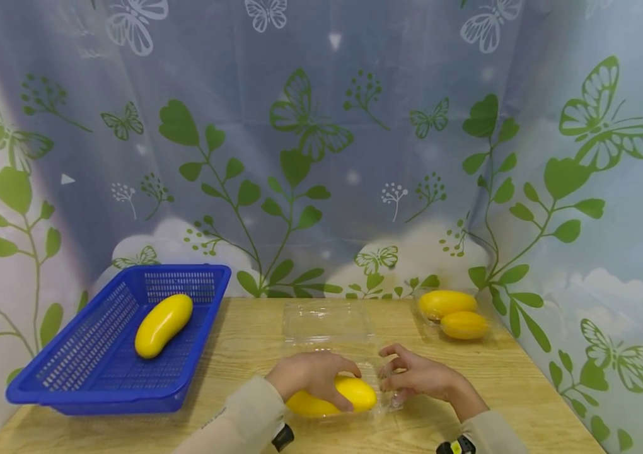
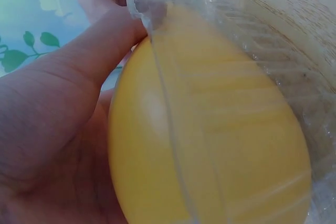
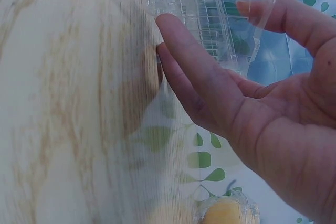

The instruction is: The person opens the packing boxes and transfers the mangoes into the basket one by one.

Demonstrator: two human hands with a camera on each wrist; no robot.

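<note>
My left hand (image 1: 314,375) grips a smooth yellow mango (image 1: 364,395) from above, fingers and thumb round it. The mango lies in the base of a clear plastic clamshell box, whose raised lid (image 1: 327,323) leans back behind it. Up close in the left wrist view, the clear box wall (image 2: 252,108) covers much of the mango (image 2: 139,129). At the box's right edge is my right hand (image 1: 425,378), its fingers slightly bent and its thumb apart. The right wrist view shows those fingers (image 3: 202,74) beside the clear plastic; whether they touch it I cannot tell.
To the left stands a blue plastic basket (image 1: 185,396) with one yellow mango (image 1: 164,326) inside. At the back right, two yellow mangoes (image 1: 465,325) sit in clear packaging. A patterned curtain (image 1: 321,189) borders the wooden table (image 1: 248,353) behind and at the sides.
</note>
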